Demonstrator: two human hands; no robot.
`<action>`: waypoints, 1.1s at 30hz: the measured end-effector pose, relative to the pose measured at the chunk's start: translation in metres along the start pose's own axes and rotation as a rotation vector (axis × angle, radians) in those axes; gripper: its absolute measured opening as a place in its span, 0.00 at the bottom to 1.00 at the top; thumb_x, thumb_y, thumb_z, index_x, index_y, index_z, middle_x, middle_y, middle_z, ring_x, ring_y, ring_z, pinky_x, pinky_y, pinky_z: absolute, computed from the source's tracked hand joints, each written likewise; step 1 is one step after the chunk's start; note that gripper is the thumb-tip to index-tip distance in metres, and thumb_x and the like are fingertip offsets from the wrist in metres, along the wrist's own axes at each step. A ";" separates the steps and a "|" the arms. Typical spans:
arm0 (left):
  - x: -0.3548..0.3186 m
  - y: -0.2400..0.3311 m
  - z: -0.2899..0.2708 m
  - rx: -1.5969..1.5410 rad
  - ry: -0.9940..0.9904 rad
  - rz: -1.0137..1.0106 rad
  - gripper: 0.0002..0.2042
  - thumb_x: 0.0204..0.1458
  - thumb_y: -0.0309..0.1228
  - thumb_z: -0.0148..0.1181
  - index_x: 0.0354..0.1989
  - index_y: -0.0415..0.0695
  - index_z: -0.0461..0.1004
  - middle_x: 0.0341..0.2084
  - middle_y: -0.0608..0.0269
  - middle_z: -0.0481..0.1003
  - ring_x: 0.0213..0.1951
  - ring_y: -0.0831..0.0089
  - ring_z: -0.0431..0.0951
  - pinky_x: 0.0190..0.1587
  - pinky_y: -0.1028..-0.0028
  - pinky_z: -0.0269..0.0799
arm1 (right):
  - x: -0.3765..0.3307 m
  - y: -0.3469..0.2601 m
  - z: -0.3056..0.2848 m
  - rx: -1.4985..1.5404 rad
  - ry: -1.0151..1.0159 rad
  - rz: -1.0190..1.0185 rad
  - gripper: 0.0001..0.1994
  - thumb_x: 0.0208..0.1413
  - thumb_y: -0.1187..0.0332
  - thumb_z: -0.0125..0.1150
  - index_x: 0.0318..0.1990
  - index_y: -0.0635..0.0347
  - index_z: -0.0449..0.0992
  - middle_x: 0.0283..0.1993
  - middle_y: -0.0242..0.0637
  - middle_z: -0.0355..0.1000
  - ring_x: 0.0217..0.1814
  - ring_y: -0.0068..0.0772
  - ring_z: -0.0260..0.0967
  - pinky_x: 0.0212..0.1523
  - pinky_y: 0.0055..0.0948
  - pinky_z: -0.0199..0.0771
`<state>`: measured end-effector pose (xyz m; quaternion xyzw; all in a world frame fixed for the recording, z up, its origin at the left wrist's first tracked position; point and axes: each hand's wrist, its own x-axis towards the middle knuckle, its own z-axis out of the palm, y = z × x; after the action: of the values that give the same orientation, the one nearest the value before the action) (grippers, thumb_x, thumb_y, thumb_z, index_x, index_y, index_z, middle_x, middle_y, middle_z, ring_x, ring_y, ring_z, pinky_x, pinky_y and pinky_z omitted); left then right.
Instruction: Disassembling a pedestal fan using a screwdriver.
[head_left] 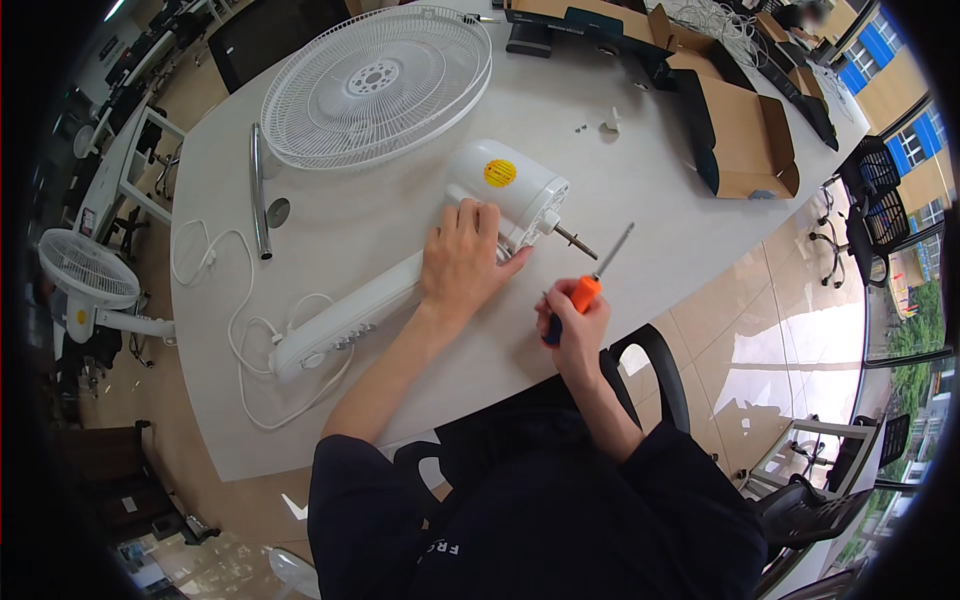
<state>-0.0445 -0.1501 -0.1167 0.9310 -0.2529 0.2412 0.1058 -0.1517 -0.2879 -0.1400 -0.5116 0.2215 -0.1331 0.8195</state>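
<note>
A white electric fan body [390,285] lies on its side on the table, with its rounded motor housing [500,180] toward the far side. My left hand [465,255] grips it where the neck meets the housing, fingers over the top and thumb near the front face. A bare metal shaft [575,240] sticks out of the housing's front, pointing right. Just right of and nearer than that shaft, my right hand [578,325] is closed round a screwdriver [587,292] with an orange and dark blue handle. Its blade points up and away, apart from the fan.
A white fan grille [375,77] lies at the far left, near a chrome tube [260,190]. The fan's white cord [240,330] loops across the table's left side. Small screws [580,128] and a white plastic part [612,122] lie beyond the housing. An open cardboard box [745,135] is far right.
</note>
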 end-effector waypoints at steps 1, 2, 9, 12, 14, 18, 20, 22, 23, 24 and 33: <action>0.001 -0.001 0.001 -0.002 0.000 -0.002 0.29 0.42 0.55 0.74 0.38 0.46 0.67 0.35 0.64 0.70 0.37 0.67 0.72 0.32 0.68 0.71 | -0.012 -0.011 -0.008 -0.027 -0.029 -0.020 0.05 0.56 0.74 0.61 0.36 0.68 0.74 0.26 0.43 0.76 0.18 0.25 0.68 0.18 0.24 0.66; 0.001 0.000 0.000 -0.002 0.015 0.007 0.29 0.42 0.55 0.74 0.38 0.46 0.67 0.35 0.64 0.70 0.37 0.67 0.72 0.31 0.68 0.71 | -0.018 -0.022 -0.017 -0.054 -0.057 -0.036 0.05 0.55 0.75 0.61 0.36 0.68 0.74 0.26 0.44 0.75 0.17 0.25 0.68 0.17 0.24 0.65; -0.001 -0.001 -0.003 0.031 0.014 -0.011 0.32 0.40 0.55 0.75 0.39 0.43 0.67 0.36 0.61 0.71 0.38 0.64 0.74 0.32 0.66 0.73 | 0.137 -0.099 -0.042 -0.156 -0.006 -0.245 0.07 0.53 0.73 0.61 0.35 0.69 0.74 0.27 0.45 0.75 0.18 0.22 0.65 0.18 0.23 0.64; 0.002 0.002 0.000 0.017 0.025 0.007 0.33 0.38 0.55 0.76 0.39 0.43 0.67 0.37 0.61 0.71 0.37 0.64 0.73 0.32 0.67 0.73 | 0.228 -0.085 -0.047 -0.447 -0.046 -0.162 0.08 0.50 0.70 0.63 0.32 0.69 0.76 0.27 0.42 0.77 0.20 0.22 0.68 0.22 0.23 0.67; 0.002 0.003 -0.003 0.028 0.008 0.019 0.33 0.38 0.55 0.76 0.40 0.42 0.67 0.37 0.60 0.71 0.37 0.65 0.73 0.32 0.67 0.73 | 0.252 -0.080 -0.034 -0.560 -0.033 -0.188 0.09 0.50 0.69 0.63 0.32 0.69 0.77 0.27 0.41 0.79 0.20 0.22 0.69 0.22 0.23 0.68; 0.000 0.003 -0.005 0.035 -0.020 0.028 0.34 0.37 0.55 0.76 0.41 0.42 0.68 0.38 0.60 0.71 0.37 0.64 0.73 0.31 0.67 0.72 | 0.285 -0.074 -0.014 -0.810 -0.046 -0.214 0.12 0.48 0.66 0.66 0.33 0.69 0.79 0.27 0.38 0.81 0.21 0.21 0.73 0.23 0.24 0.72; -0.002 0.002 -0.003 0.046 -0.018 0.017 0.34 0.37 0.55 0.76 0.42 0.42 0.68 0.38 0.60 0.71 0.37 0.64 0.73 0.32 0.67 0.72 | 0.291 -0.074 -0.005 -0.886 -0.070 -0.212 0.12 0.49 0.66 0.66 0.34 0.69 0.79 0.27 0.38 0.81 0.20 0.22 0.73 0.23 0.25 0.73; -0.002 0.001 -0.002 0.052 -0.017 0.011 0.34 0.38 0.55 0.76 0.42 0.41 0.68 0.38 0.60 0.71 0.37 0.64 0.72 0.32 0.66 0.72 | 0.295 -0.075 -0.001 -0.962 -0.086 -0.209 0.12 0.49 0.66 0.66 0.34 0.69 0.80 0.27 0.38 0.81 0.20 0.22 0.74 0.23 0.25 0.74; -0.002 0.001 -0.001 0.052 -0.011 0.013 0.34 0.38 0.55 0.76 0.42 0.41 0.68 0.38 0.60 0.70 0.37 0.64 0.72 0.32 0.66 0.72 | 0.297 -0.075 0.000 -0.985 -0.093 -0.200 0.12 0.49 0.66 0.66 0.35 0.68 0.80 0.27 0.37 0.81 0.21 0.22 0.74 0.23 0.25 0.74; -0.002 0.001 -0.001 0.052 -0.005 0.016 0.34 0.38 0.55 0.76 0.42 0.41 0.68 0.38 0.60 0.70 0.37 0.64 0.72 0.32 0.66 0.72 | 0.298 -0.076 0.000 -1.008 -0.098 -0.191 0.12 0.50 0.66 0.66 0.35 0.68 0.81 0.27 0.37 0.81 0.21 0.22 0.75 0.24 0.25 0.74; 0.000 0.004 -0.011 0.065 -0.130 0.008 0.39 0.34 0.51 0.80 0.49 0.39 0.67 0.43 0.56 0.68 0.38 0.62 0.74 0.35 0.65 0.73 | 0.274 -0.068 -0.022 -0.765 -0.045 -0.270 0.13 0.54 0.67 0.60 0.40 0.70 0.79 0.27 0.37 0.77 0.26 0.25 0.75 0.30 0.27 0.77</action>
<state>-0.0509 -0.1498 -0.1070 0.9465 -0.2551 0.1888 0.0581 0.0750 -0.4572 -0.1496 -0.8069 0.1676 -0.1364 0.5498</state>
